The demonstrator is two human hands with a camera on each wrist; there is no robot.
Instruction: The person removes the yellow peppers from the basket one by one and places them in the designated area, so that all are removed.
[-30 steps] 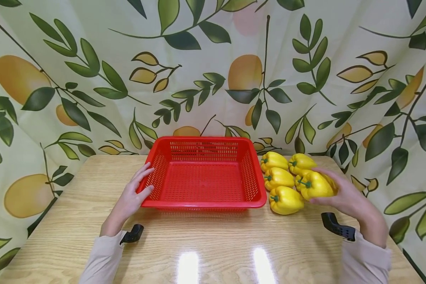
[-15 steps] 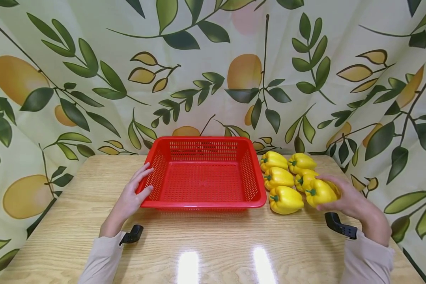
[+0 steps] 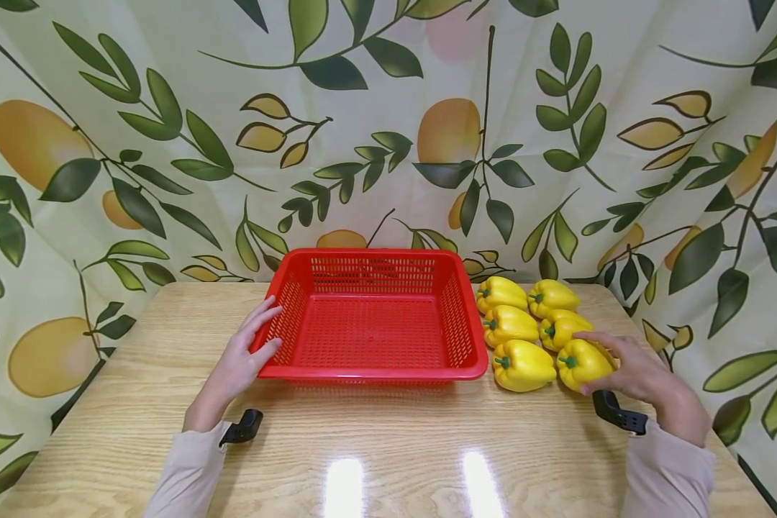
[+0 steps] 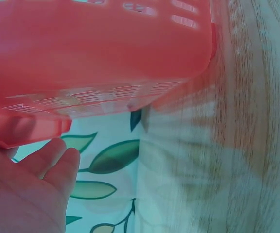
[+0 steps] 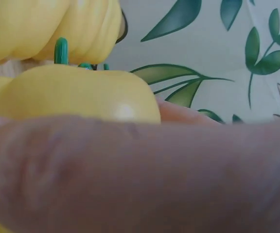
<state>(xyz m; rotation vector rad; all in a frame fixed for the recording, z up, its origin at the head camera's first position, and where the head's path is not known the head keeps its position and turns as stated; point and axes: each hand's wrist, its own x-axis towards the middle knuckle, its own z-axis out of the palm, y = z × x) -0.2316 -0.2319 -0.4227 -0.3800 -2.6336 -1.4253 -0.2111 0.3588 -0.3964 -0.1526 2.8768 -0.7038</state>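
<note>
My left hand (image 3: 241, 356) rests at the left rim of a red plastic basket (image 3: 370, 373), fingers fairly straight and touching the edge. In the left wrist view two fingertips (image 4: 64, 167) show just beside the rim, outside the basket. On the right, my right hand (image 3: 644, 374) holds a yellow bell pepper (image 3: 581, 365) with thumb and fingers around its right side, low at the table. Its green stem points left. In the right wrist view the thumb hides the lower part of this bell pepper (image 5: 81, 92).
Several more yellow bell peppers (image 3: 523, 365) lie in two columns right of the basket, close together. The wooden table (image 3: 401, 446) runs along the front. A leaf-print curtain (image 3: 375, 144) hangs right behind the basket and along both sides.
My right hand has brought the bell pepper down and toward the front right, from over its neighbour to the column's front end. My left hand has stayed on the rim.
</note>
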